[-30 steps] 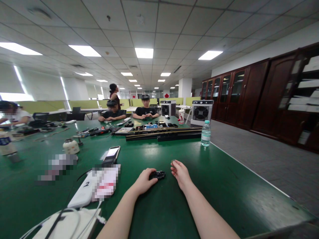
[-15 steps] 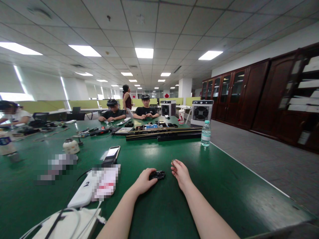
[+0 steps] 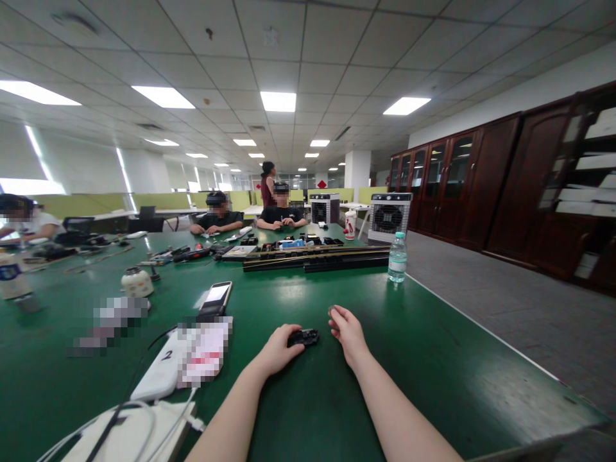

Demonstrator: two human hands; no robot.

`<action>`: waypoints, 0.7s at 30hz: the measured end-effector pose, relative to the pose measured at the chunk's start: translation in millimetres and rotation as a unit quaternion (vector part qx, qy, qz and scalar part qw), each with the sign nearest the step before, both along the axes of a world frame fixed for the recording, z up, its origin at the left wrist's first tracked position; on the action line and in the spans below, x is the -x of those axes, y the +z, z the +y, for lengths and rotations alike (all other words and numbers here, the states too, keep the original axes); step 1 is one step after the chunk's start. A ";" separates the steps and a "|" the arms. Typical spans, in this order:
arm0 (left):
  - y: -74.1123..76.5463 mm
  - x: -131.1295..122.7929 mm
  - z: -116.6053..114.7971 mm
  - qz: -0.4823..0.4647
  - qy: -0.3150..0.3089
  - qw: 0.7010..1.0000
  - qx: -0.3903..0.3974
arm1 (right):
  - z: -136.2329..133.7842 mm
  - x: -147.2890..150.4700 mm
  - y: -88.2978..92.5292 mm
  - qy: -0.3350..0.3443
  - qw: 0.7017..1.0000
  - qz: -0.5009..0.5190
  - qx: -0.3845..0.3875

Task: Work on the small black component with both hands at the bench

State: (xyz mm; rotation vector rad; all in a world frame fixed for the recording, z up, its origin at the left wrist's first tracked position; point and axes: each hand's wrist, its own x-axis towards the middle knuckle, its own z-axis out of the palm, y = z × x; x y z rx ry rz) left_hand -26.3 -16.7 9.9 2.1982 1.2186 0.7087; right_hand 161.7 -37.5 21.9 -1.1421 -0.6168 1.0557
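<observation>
My left hand (image 3: 279, 348) is closed on the left end of a small black part (image 3: 304, 337), which lies on the green table (image 3: 308, 410). The part has an uneven, open-looking surface; its exact kind cannot be made out. To the right of it, my right hand (image 3: 347, 330) is raised slightly over the table with thumb and forefinger pinched together. A tiny brownish piece (image 3: 332, 310) shows at those fingertips, too small to name. The two hands are apart, and the right one does not touch the black part.
A water bottle (image 3: 397, 258) stands at right beside long black rails (image 3: 317, 258). On the left lie a phone (image 3: 215, 300), a white power bank (image 3: 163, 364), cables and a pale box (image 3: 129, 436). A round white jar (image 3: 137, 282) stands behind. Co-workers sit across the table.
My right hand has shifted very slightly to the left, and the tiny piece at its fingertips shows more. A standing person in the background has moved right. My left hand stays put.
</observation>
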 end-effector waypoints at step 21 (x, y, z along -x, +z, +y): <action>-4.1 -0.9 3.0 -0.005 0.006 1.000 -0.002 | -14.2 10.8 1.7 0.080 0.907 -0.382 -0.161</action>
